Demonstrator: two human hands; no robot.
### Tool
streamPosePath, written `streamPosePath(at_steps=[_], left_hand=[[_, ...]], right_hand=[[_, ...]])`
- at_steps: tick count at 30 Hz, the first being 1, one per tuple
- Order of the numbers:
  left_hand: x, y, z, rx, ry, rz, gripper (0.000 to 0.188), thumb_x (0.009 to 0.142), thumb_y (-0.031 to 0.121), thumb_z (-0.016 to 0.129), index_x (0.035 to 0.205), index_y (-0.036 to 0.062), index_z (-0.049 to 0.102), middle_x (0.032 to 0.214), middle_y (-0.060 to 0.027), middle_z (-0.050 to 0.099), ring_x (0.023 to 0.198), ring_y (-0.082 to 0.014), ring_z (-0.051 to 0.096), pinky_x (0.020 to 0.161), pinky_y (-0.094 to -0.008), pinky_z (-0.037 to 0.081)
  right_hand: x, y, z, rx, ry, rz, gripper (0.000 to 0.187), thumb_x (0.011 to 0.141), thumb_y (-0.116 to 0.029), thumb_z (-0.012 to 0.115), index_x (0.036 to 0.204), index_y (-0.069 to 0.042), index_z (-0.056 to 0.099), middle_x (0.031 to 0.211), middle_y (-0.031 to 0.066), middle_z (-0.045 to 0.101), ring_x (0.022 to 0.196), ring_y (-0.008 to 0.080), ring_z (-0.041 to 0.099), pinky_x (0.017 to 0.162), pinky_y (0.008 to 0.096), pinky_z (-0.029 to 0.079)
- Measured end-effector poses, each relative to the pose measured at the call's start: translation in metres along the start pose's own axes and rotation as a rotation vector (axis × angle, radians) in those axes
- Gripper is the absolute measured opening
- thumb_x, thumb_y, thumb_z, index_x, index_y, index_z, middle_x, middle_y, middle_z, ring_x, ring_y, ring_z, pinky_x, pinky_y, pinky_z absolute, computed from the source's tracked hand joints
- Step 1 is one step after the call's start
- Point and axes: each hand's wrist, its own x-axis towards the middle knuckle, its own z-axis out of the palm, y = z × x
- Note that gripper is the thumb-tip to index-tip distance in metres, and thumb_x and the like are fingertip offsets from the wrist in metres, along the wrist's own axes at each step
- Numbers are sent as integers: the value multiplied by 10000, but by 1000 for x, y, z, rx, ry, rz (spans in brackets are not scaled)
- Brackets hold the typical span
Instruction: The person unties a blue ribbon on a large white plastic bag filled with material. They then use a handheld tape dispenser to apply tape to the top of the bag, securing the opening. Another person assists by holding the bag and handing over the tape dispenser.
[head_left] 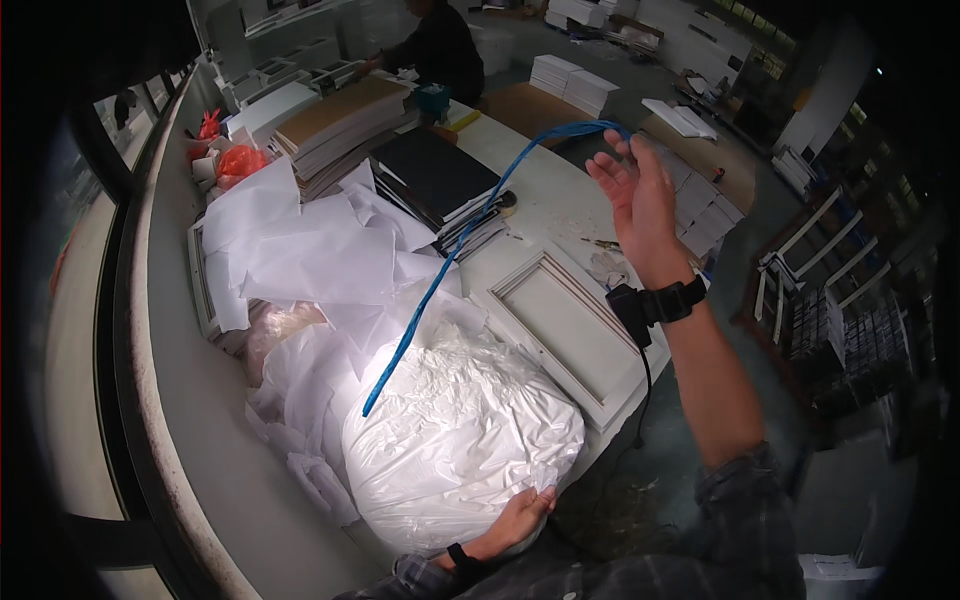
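Plaid sleeves (745, 500) come in at the near edge, and just beyond them the left hand (522, 515) is closed on a gathered fold of a bulging white plastic bag (465, 435). Its thumb and fingers are drawn together on the film at the bag's near right corner, probably to keep the slack bunched and the load steady. That bag sits at the near left of the worktable (550, 195), beside a low grey wall that likely helps stop it rolling away to the left.

Farther right and raised, the right hand (640, 200) has its palm turned toward the left and its fingers loosely curled, a little apart. Twisted blue cord (435, 290) runs from these fingertips to a free end over the bag; whether they pinch it or it only lies against them, I cannot tell. The arm is perhaps lifted to keep the cord's length clear of the clutter.

Right of the bag lies a white frame (565, 335), flat. Loose white sheets (310, 245) heap up on the far left, with black folders (435, 170) beyond. Farther still, a co-worker in dark clothing (447, 50) stands near the table's far end.
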Motion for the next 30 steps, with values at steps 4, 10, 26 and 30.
streamPosePath(at_steps=[4, 10, 26, 30], left_hand=[[-2, 1, -1, 11, 0, 5, 464, 1151, 420, 431, 862, 79, 552, 824, 17, 519, 817, -115, 475, 812, -281, 419], [-4, -1, -4, 20, -11, -42, 463, 1154, 418, 419, 860, 82, 546, 830, 10, 513, 832, -118, 477, 825, -283, 416], [-5, -1, -3, 180, 17, 5, 496, 1137, 442, 446, 879, 45, 593, 770, -46, 563, 763, -170, 533, 761, -330, 453], [1, 31, 3, 476, -16, 198, 505, 1121, 423, 466, 896, 1, 628, 759, -213, 619, 749, -381, 629, 726, -444, 489]], right_hand=[[34, 57, -84, 87, 386, 128, 357, 1095, -245, 556, 1336, 13, 504, 1354, 145, 586, 1146, 246, 650, 1019, 376, 616], [11, 128, -140, -10, 435, 387, 354, 1081, -246, 595, 1305, 27, 558, 1302, 138, 609, 1134, 272, 648, 1038, 406, 607], [-217, 106, -223, -1318, -195, 172, 464, 969, -151, 724, 1385, 13, 600, 1172, 176, 722, 916, 260, 724, 819, 364, 586], [-331, 50, -242, -935, -180, 504, 333, 1039, -132, 653, 1335, 20, 642, 1055, 137, 736, 868, 172, 730, 774, 301, 582]])
